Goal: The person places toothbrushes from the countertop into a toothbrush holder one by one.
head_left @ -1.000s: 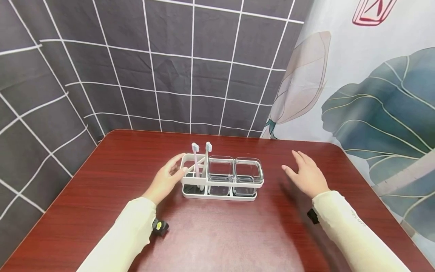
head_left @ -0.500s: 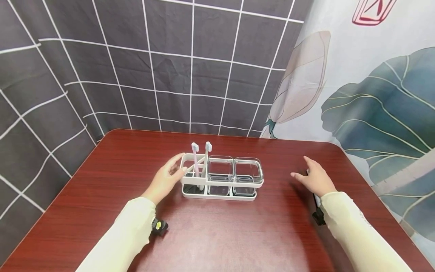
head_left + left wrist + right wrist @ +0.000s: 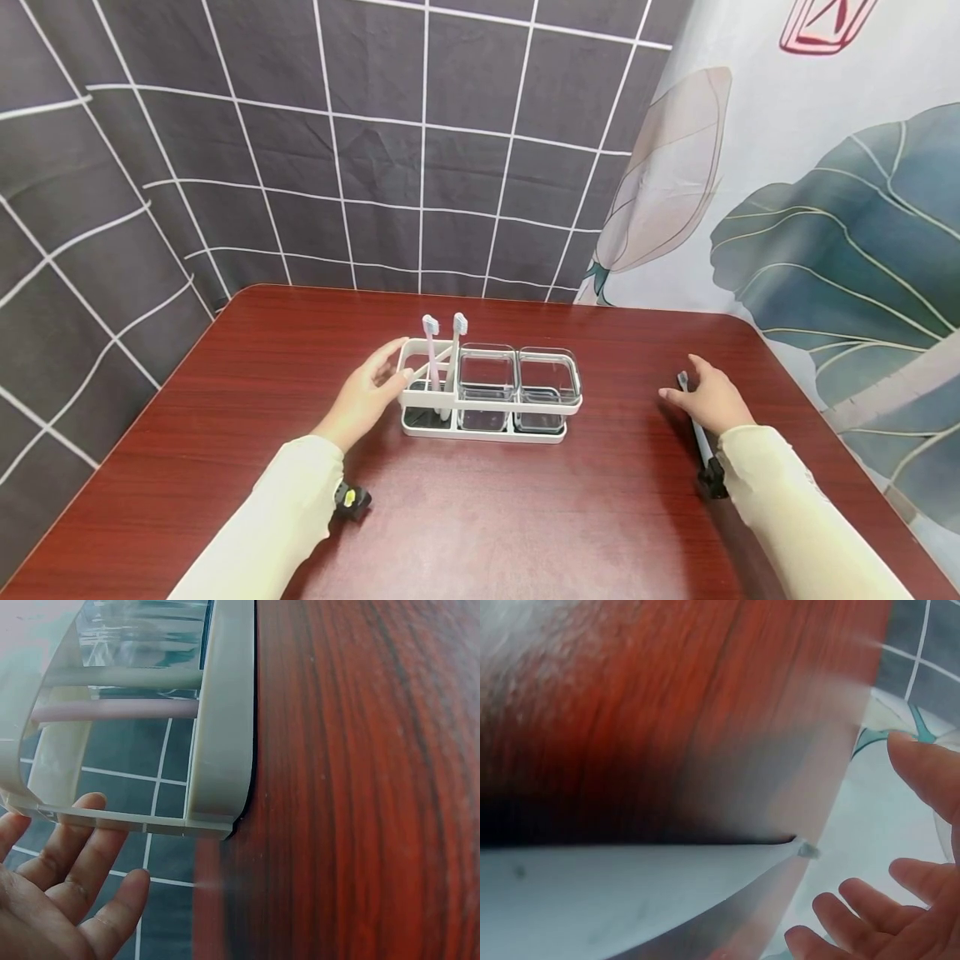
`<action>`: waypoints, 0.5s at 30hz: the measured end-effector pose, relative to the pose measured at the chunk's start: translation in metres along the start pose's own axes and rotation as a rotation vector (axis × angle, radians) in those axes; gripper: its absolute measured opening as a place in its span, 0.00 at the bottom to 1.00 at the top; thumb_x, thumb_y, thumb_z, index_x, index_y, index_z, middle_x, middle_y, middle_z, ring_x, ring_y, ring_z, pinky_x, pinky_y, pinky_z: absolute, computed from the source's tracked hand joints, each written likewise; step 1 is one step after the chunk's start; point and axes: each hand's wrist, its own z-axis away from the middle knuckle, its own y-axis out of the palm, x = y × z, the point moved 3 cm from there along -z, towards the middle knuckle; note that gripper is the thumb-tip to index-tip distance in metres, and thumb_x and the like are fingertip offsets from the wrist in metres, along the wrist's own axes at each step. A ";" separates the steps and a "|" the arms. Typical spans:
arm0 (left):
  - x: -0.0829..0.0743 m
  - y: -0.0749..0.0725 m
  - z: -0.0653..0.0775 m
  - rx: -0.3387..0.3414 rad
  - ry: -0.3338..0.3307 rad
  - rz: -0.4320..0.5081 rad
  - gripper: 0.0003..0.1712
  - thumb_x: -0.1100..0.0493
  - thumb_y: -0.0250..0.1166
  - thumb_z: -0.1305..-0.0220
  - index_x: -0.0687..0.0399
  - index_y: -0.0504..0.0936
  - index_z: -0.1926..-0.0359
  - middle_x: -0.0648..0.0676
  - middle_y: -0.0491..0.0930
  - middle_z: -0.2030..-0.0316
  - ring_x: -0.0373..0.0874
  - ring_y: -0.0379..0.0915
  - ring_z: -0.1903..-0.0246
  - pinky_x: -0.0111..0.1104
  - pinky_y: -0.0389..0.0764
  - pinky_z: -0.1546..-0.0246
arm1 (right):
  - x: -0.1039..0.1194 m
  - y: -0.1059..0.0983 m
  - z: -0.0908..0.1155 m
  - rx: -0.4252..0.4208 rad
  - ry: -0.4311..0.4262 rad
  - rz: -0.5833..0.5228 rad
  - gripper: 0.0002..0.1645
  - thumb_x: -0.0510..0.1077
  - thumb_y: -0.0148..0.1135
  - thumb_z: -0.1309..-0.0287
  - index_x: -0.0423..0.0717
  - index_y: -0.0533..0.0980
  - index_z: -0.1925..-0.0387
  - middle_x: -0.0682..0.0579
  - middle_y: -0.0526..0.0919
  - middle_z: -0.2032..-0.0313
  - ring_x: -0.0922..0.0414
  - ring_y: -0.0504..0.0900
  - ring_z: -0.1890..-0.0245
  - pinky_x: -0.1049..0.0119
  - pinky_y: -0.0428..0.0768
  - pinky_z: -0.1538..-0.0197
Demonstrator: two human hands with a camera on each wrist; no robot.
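Note:
A white toothbrush holder [image 3: 487,407] stands on the table, its rails framing several compartments. In the leftmost compartment stand a pink toothbrush [image 3: 432,354] and a grey-green toothbrush [image 3: 455,352], heads up. My left hand [image 3: 365,396] holds the holder's left end between thumb and fingers; the left wrist view shows fingertips against its end rail [image 3: 120,819]. On the right, my right hand [image 3: 711,402] hovers with its fingers spread over a pale toothbrush [image 3: 701,446], apart from it. The right wrist view shows that toothbrush [image 3: 630,896] large and blurred.
Two clear square cups [image 3: 487,371] [image 3: 551,372] sit in the holder's middle and right compartments. The glossy red-brown table [image 3: 480,508] reaches back to a dark gridded curtain [image 3: 375,167]. A leaf-patterned curtain [image 3: 847,225] hangs along the right.
My right hand has moved right and slightly toward me, lowering over the pale toothbrush, which now shows beside it. The left hand and the holder have stayed in place.

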 end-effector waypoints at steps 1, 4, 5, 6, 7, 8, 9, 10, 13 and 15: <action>0.000 0.000 0.000 -0.001 0.001 -0.002 0.32 0.55 0.60 0.33 0.50 0.64 0.30 0.68 0.74 0.43 0.59 0.71 0.43 0.51 0.67 0.38 | -0.001 0.000 0.000 0.002 0.005 -0.003 0.56 0.52 0.65 0.43 0.22 0.46 0.31 0.18 0.55 0.37 0.24 0.57 0.39 0.31 0.60 0.40; 0.002 0.000 -0.001 -0.002 0.001 -0.011 0.32 0.54 0.60 0.33 0.50 0.64 0.30 0.67 0.75 0.44 0.58 0.71 0.44 0.51 0.67 0.38 | -0.005 0.000 0.000 0.010 0.020 -0.008 0.55 0.51 0.65 0.43 0.21 0.47 0.32 0.18 0.55 0.37 0.24 0.58 0.39 0.31 0.61 0.40; 0.002 0.000 -0.001 -0.001 -0.001 -0.011 0.32 0.54 0.60 0.33 0.49 0.64 0.30 0.67 0.75 0.44 0.58 0.72 0.44 0.51 0.68 0.38 | -0.007 0.000 -0.001 0.013 0.026 -0.011 0.54 0.50 0.65 0.43 0.21 0.47 0.32 0.18 0.56 0.38 0.24 0.59 0.39 0.31 0.61 0.40; 0.003 0.000 -0.001 -0.001 -0.002 -0.014 0.32 0.54 0.60 0.33 0.49 0.64 0.30 0.66 0.75 0.44 0.58 0.72 0.44 0.50 0.68 0.38 | -0.008 0.000 -0.001 0.017 0.033 -0.014 0.54 0.50 0.65 0.43 0.21 0.47 0.32 0.18 0.56 0.38 0.25 0.59 0.40 0.32 0.62 0.41; 0.003 0.000 -0.001 -0.001 -0.003 -0.016 0.33 0.53 0.60 0.33 0.49 0.64 0.29 0.66 0.75 0.44 0.58 0.71 0.44 0.50 0.68 0.38 | -0.010 0.000 -0.002 0.022 0.040 -0.017 0.53 0.49 0.65 0.43 0.20 0.47 0.33 0.18 0.57 0.38 0.25 0.60 0.40 0.32 0.62 0.41; 0.003 0.000 -0.001 -0.001 -0.003 -0.018 0.33 0.53 0.60 0.33 0.49 0.64 0.29 0.66 0.75 0.43 0.58 0.71 0.43 0.50 0.68 0.38 | -0.012 0.000 -0.002 0.027 0.047 -0.018 0.53 0.49 0.65 0.43 0.20 0.48 0.33 0.18 0.57 0.39 0.25 0.60 0.40 0.32 0.62 0.40; 0.003 0.000 -0.001 0.000 -0.003 -0.019 0.33 0.53 0.60 0.33 0.49 0.64 0.29 0.66 0.74 0.42 0.58 0.71 0.43 0.50 0.67 0.38 | -0.013 0.000 -0.002 0.033 0.055 -0.025 0.53 0.49 0.64 0.43 0.20 0.48 0.33 0.18 0.58 0.39 0.25 0.61 0.40 0.33 0.62 0.40; 0.003 0.000 -0.001 0.000 -0.004 -0.020 0.33 0.53 0.60 0.33 0.49 0.64 0.29 0.65 0.73 0.41 0.58 0.71 0.42 0.50 0.67 0.38 | -0.014 0.000 -0.002 0.040 0.064 -0.033 0.52 0.49 0.64 0.42 0.19 0.47 0.33 0.18 0.59 0.39 0.25 0.61 0.40 0.33 0.63 0.40; 0.003 0.000 -0.001 -0.002 -0.003 -0.020 0.33 0.53 0.60 0.33 0.49 0.64 0.30 0.65 0.73 0.41 0.58 0.70 0.42 0.51 0.67 0.38 | -0.017 0.000 -0.002 0.056 0.088 -0.056 0.52 0.48 0.64 0.42 0.19 0.47 0.33 0.18 0.60 0.40 0.26 0.63 0.41 0.34 0.65 0.41; 0.003 0.000 -0.001 -0.003 -0.001 -0.016 0.33 0.54 0.60 0.33 0.50 0.64 0.30 0.66 0.74 0.42 0.59 0.71 0.43 0.51 0.67 0.38 | -0.017 0.000 -0.002 0.063 0.100 -0.072 0.51 0.47 0.63 0.41 0.19 0.47 0.34 0.18 0.61 0.41 0.26 0.64 0.42 0.35 0.66 0.41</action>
